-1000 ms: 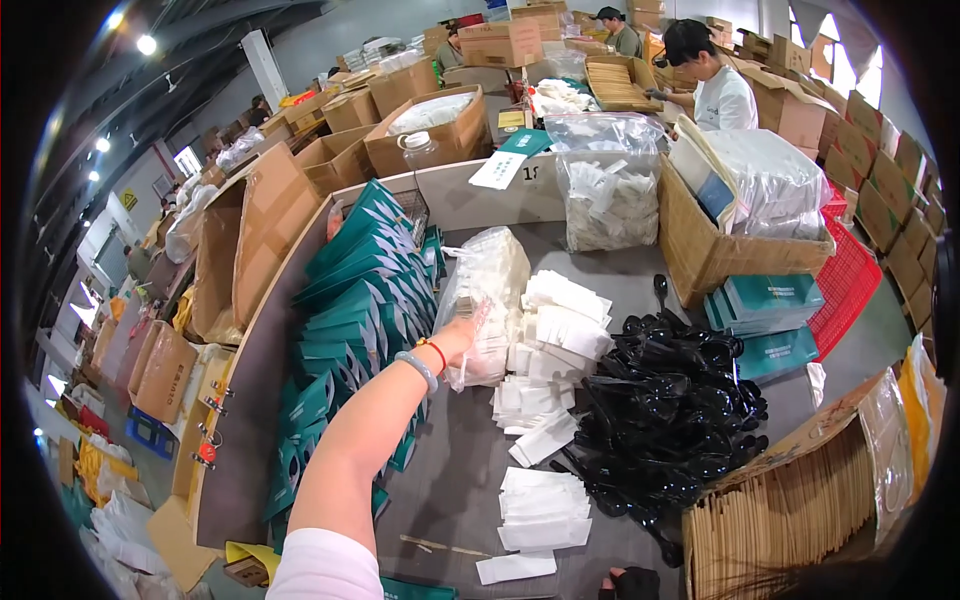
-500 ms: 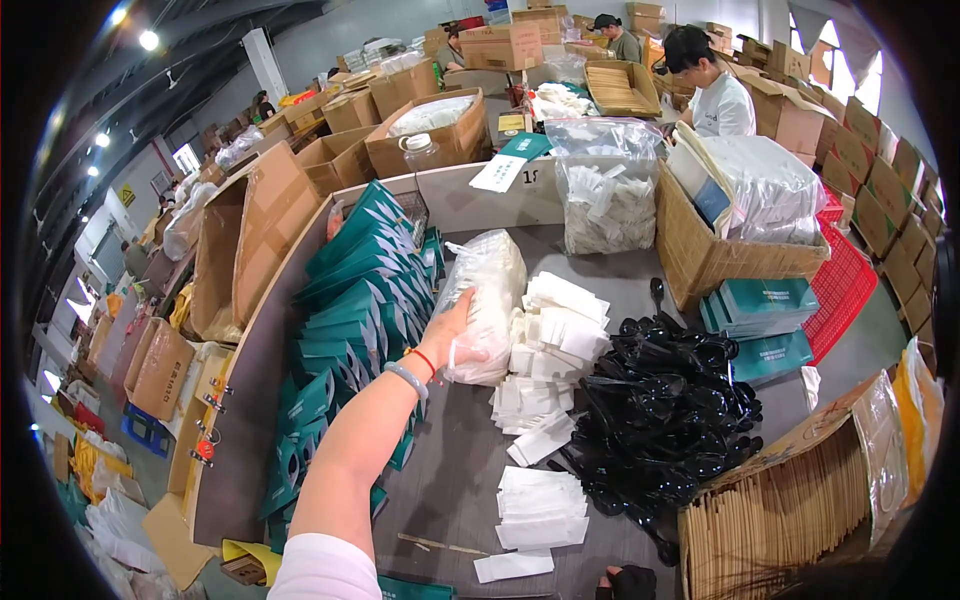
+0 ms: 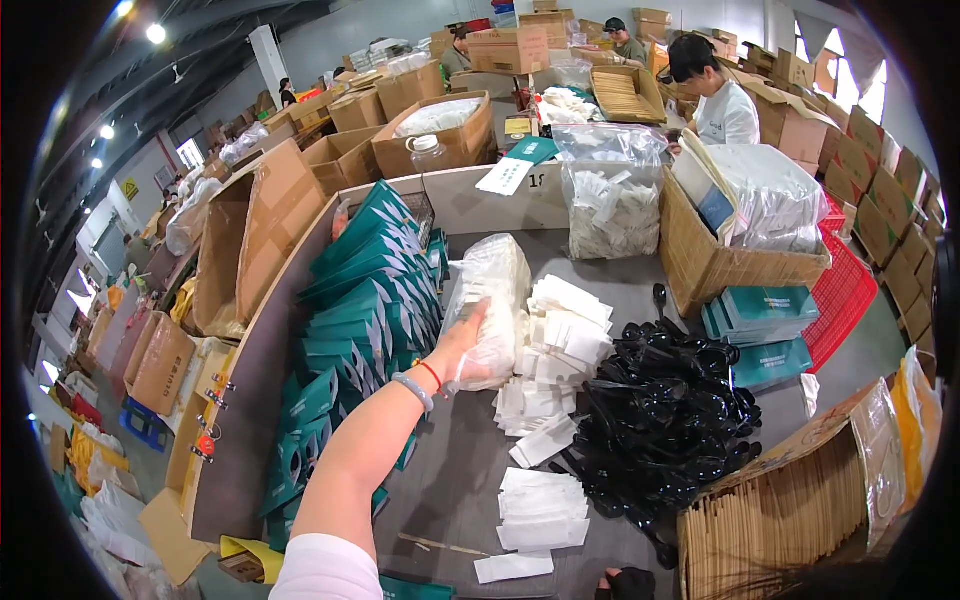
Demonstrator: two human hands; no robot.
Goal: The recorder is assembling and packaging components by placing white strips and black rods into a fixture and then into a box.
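Left fingers, earlier bunched, now seemingly spread against bag

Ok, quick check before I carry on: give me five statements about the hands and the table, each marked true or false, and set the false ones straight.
1. The left hand touches the clear plastic bag. True.
2. The right hand also rests on that bag. False: the right hand shows only partly, at the lower edge, in a black covering.
3. Loose white packets lie to the right of the bag. True.
4. The black spoons are packed in a cardboard box. False: the black spoons lie in a loose heap on the dark tabletop.
5. Wooden sticks sit at the lower right of the view. True.
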